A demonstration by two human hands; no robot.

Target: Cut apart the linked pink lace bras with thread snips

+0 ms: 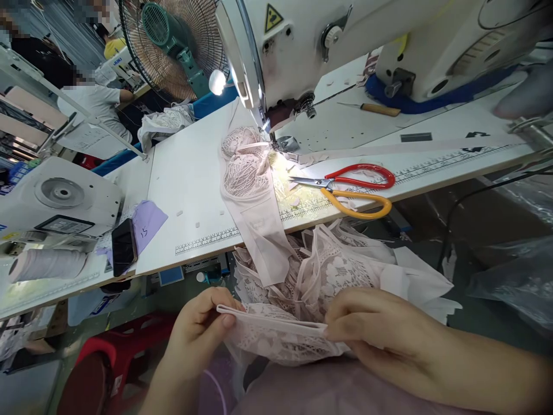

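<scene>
A pale pink lace piece (285, 344) is stretched between my hands at the bottom centre. My left hand (209, 323) pinches one end of its narrow edge band between thumb and fingers. At the band's other end my right hand (371, 325) has its fingers closed on the fabric. Behind them a pile of similar lace garments (341, 268) lies below the table edge. Another lace garment (246, 173) lies under the sewing machine (294, 46) needle area, its band hanging over the edge. Scissors (358, 187) with one red and one orange handle rest beside it.
The white table (190, 190) has a ruler along its front edge. A phone (124, 246), a thread cone (47, 265) and a second machine (64, 193) are at left. A red stool (125, 346) stands below. A fan (173, 46) and a seated person (95, 112) are behind; an awl (380, 109) lies right.
</scene>
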